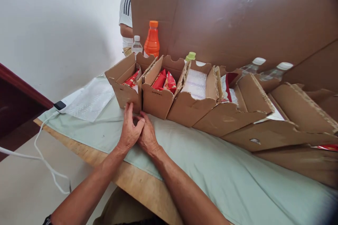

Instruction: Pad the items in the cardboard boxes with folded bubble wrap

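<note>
My left hand rests with its fingers stretched up against the front of the leftmost cardboard box. Close beside it, my right hand lies low near the gap between that box and the second cardboard box. The left thumb crosses toward the right hand and partly covers its fingers; what shows of them looks extended, holding nothing. Inside the leftmost box is a red packet. Two more red packets stand in the second box.
A third box holds a bubble-wrapped item; more cardboard boxes run right. Behind are an orange bottle, clear bottles and a tall cardboard panel. Bubble wrap and a small device with a white cable lie left. A person stands behind.
</note>
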`<state>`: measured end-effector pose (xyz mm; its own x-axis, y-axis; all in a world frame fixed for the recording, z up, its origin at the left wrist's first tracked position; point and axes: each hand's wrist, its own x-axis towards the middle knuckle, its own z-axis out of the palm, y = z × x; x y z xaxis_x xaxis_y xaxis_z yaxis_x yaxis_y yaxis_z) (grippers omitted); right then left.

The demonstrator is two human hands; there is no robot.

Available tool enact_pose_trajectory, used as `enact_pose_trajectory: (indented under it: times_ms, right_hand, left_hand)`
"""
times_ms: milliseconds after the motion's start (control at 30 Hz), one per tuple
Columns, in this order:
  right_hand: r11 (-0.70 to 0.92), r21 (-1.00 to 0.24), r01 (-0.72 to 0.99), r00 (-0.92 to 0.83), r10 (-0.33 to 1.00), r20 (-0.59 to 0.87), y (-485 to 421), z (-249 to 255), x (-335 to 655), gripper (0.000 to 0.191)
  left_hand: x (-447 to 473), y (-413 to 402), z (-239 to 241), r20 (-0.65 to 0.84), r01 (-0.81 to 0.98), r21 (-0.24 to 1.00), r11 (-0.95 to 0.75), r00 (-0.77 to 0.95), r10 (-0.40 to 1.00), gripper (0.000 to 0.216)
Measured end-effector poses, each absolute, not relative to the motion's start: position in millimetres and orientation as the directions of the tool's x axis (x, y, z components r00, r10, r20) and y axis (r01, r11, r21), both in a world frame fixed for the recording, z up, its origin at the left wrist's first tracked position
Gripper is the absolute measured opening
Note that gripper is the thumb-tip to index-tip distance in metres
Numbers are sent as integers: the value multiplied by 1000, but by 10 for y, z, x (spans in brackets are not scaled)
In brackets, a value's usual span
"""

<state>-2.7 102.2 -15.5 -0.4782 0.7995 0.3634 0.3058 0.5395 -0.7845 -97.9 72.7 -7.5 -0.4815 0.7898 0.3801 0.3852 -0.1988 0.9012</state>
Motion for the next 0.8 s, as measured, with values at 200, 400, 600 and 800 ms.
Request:
enact_pose_trajectory:
  times_ms: [200, 400, 600, 800]
  right_hand:
    - [514, -818, 259, -433, 819, 377, 1075, -199, -50, 57]
    - [539, -817, 206, -415, 804, 425, 1119, -170, -35, 48]
    - [490, -839, 237, -185, 871, 456, 1067, -41, 83, 33]
    - [395, -869, 297, 9, 909, 416, 933, -10, 485, 49]
  left_hand:
    - [-954, 732, -102, 344, 322, 921, -217, -417, 841, 78]
    - [-977, 719, -70, 328, 266, 936, -231, -420, 846, 72]
    - [-1306, 724, 174, 328, 264, 944, -199, -677, 658, 83]
    - [-1685, 1074, 352, 242, 161, 969, -185, -756, 608, 95]
